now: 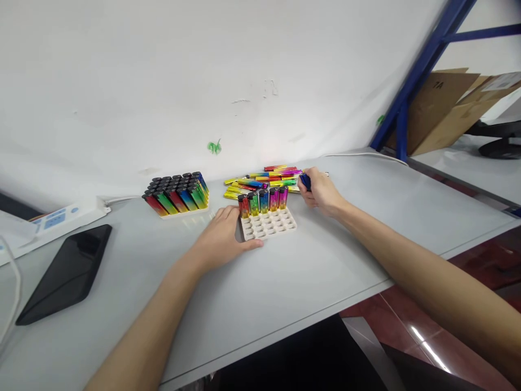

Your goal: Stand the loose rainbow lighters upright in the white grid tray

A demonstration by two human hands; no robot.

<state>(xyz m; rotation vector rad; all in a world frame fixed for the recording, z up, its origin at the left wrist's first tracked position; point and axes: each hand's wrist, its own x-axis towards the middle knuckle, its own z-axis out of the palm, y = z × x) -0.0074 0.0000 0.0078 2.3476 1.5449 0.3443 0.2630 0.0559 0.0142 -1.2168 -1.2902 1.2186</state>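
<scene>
A white slotted tray [272, 227] lies on the grey table [252, 293] with one row of several rainbow-coloured lighters [264, 201] standing along its far edge. My left hand [223, 236] rests flat against the tray's left side, thumb along its near corner. My right hand [319, 191] is closed round a blue lighter [305, 181] just right of the tray, at the edge of a loose pile of coloured lighters [264, 182] lying behind it.
A second tray packed full of lighters [178, 194] stands to the left. A black phone [67, 271] lies at the near left beside a white power strip [57, 217]. A white wall backs the table. Blue shelving [419, 70] and cardboard boxes [451, 103] stand right.
</scene>
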